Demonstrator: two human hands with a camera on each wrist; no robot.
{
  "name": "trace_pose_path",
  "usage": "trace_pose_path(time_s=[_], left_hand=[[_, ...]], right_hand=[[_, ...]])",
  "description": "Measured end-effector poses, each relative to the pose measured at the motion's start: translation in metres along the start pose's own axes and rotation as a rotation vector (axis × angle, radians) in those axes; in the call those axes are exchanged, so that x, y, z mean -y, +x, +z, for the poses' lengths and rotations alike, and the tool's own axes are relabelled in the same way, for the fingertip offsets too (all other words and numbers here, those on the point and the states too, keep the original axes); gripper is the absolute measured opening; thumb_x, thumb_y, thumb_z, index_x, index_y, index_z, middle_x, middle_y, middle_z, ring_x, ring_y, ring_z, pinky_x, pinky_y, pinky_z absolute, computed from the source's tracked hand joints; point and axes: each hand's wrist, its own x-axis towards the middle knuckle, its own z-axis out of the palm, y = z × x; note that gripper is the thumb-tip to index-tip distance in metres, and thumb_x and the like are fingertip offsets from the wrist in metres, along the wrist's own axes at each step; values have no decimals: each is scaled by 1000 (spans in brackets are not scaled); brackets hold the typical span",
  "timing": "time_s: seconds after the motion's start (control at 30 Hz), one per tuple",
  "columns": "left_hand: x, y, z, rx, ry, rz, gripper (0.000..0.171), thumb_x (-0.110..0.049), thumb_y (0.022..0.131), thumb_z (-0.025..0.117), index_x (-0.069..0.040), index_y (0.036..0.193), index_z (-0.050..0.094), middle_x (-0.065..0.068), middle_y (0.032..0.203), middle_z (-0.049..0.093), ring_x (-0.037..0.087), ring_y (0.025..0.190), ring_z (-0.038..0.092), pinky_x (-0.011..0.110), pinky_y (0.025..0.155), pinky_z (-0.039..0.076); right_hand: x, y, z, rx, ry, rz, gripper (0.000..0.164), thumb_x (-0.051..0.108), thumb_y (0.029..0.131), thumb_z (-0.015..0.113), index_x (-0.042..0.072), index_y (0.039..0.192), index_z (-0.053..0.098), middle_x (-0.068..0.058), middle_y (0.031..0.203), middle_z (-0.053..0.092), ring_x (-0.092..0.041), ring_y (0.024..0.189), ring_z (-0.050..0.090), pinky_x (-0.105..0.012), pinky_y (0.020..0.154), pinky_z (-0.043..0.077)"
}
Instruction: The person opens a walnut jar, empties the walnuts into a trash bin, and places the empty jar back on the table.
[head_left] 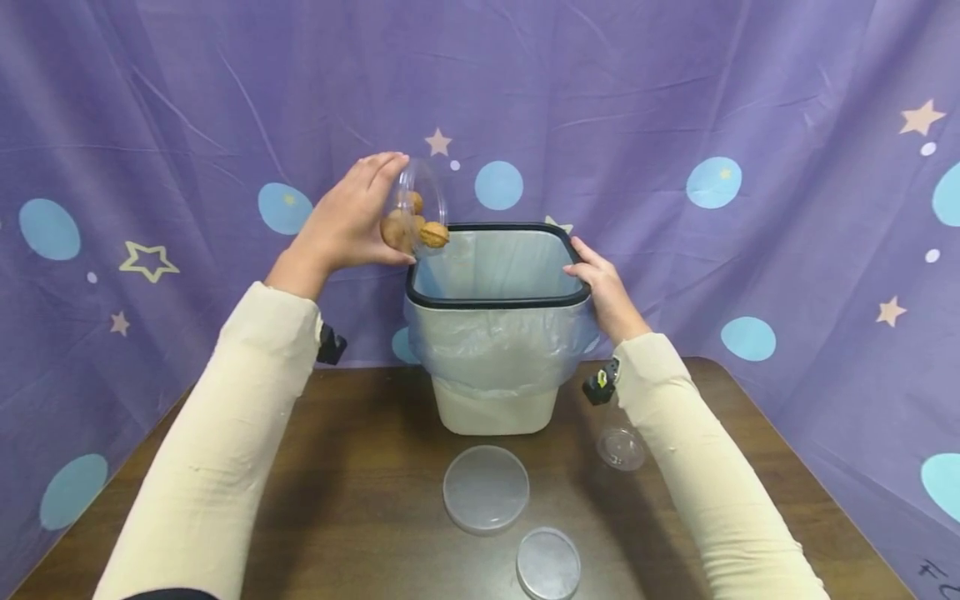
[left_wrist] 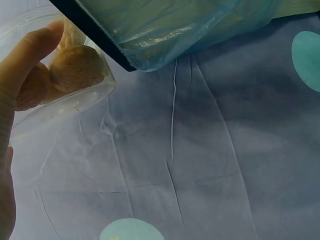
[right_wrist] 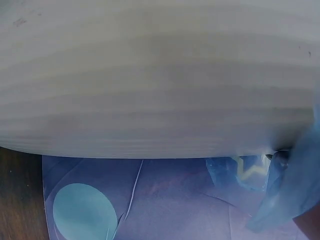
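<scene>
My left hand (head_left: 348,218) holds a clear round plastic container (head_left: 424,177) tipped on its side at the left edge of a trash bin (head_left: 498,303). Several walnuts (head_left: 434,235) lie in the container, one of them at its mouth. Up close in the left wrist view, the thumb presses on the container's wall over the walnuts (left_wrist: 77,67). A translucent blue bag (head_left: 495,354) lines the white bin and hangs over its black rim. On the opposite side, my right hand (head_left: 611,292) grips that rim. Little of the right hand shows in the right wrist view.
A large round lid (head_left: 486,490) and a smaller round lid (head_left: 549,565) lie on the wooden table (head_left: 360,500) in front of the bin. Near the right forearm stands a small clear plastic cup (head_left: 621,448). Behind the table hangs a purple patterned curtain (head_left: 615,100).
</scene>
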Motion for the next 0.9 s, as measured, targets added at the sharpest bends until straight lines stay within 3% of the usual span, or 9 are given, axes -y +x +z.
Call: trace_pose_path(time_s=[0.27,0.5,0.9], left_hand=[[2,-3,2,-21,-6,5,121,-37,47,92,2,142,29,22,142,37,36,132,32,41,113,24],[2,-3,1,1,-10,6,121,-37,48,92,2,143,29,22,142,36,36,133,31,41,113,24],[0,-2,0,-1,24,53,119,-36,48,92,3,142,30,24,142,36,39,132,31,44,115,17]], right_hand=[[-1,1,0,0,-4,-4,65,-1,84,45,-1,146,25,-11,154,22,-13,142,17,-23,114,17],[-1,-1,-1,-17,-3,-2,64,-1,85,45,-1,146,25,-10,155,20,-13,142,15,-23,114,16],[-2,1,3,-25,28,0,62,-1,86,43,-2,146,25,-10,155,21,-12,142,15,-21,113,16]])
